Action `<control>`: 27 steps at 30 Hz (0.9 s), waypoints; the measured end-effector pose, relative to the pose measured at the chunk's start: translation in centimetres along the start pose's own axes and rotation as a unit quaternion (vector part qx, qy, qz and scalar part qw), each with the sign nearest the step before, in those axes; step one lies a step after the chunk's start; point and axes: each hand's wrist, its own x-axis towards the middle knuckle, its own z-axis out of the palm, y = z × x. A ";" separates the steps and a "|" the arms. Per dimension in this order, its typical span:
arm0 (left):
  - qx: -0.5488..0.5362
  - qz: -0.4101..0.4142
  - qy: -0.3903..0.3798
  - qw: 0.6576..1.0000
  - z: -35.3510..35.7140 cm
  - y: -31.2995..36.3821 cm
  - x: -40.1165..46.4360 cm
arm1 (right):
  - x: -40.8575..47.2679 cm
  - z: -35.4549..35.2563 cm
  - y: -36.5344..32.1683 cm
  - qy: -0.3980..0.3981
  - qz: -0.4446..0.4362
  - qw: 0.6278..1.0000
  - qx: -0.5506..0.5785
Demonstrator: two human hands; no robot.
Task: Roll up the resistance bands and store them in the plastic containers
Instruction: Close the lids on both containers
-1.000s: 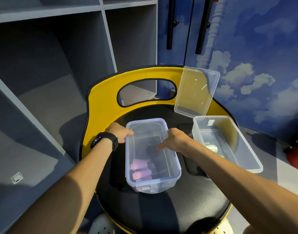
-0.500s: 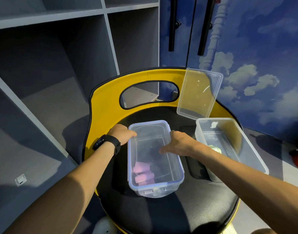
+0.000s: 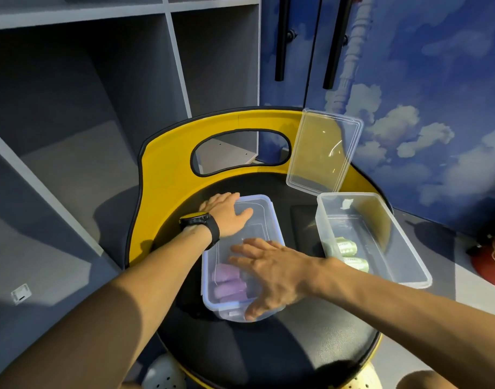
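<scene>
On the black chair seat [image 3: 268, 357], left to right:

Left hand [image 3: 226, 217]: lies flat, fingers straight, palm pressing the far-left corner of the lid [image 3: 257, 211] on the near container [image 3: 212, 276]. It grips nothing.

Near container: holds purple rolled bands [image 3: 229, 284], seen through the clear wall at the near end. The lid sits on top; whether its clips are latched cannot be told.

Right hand [image 3: 271, 270]: spread flat over the near half of the lid, fingers straight, thumb reaching to the near edge. It grips nothing.

Open container [image 3: 409, 265]: stands to the right, just beside the lidded one, with green rolled bands [image 3: 344, 251] at its near end. Its loose lid [image 3: 324, 150] leans upright against the yellow chair back [image 3: 167, 175].

Risk, uneven seating: pressure falls on two separate zones, so one corner of the lid may seat while another stays proud.

Risk, sliding: the seat is smooth and curved; a push off vertical may skate the container toward the seat edge.

Risk, right forearm: it passes close to the open container's near-left corner; a sideways move may nudge that container toward the seat edge.

Risk, leaning lid: it rests on its edge and may tip if the chair is jolted.

Writing: small print shows on the green rolls, too small to read. No brand is legible elsewhere.
</scene>
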 end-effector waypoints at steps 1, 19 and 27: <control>0.006 -0.001 -0.004 1.000 0.2 -0.1 0.0 | 0.0 0.1 0.0 0.004 -0.001 1.000 0.001; 0.068 -0.021 0.012 0.997 0.8 -0.5 -1.4 | -0.8 0.8 -0.9 -0.013 -0.023 0.999 -0.029; 0.048 -0.026 0.027 0.998 1.7 -0.3 -1.4 | -0.5 1.6 -1.5 0.004 -0.019 0.998 -0.052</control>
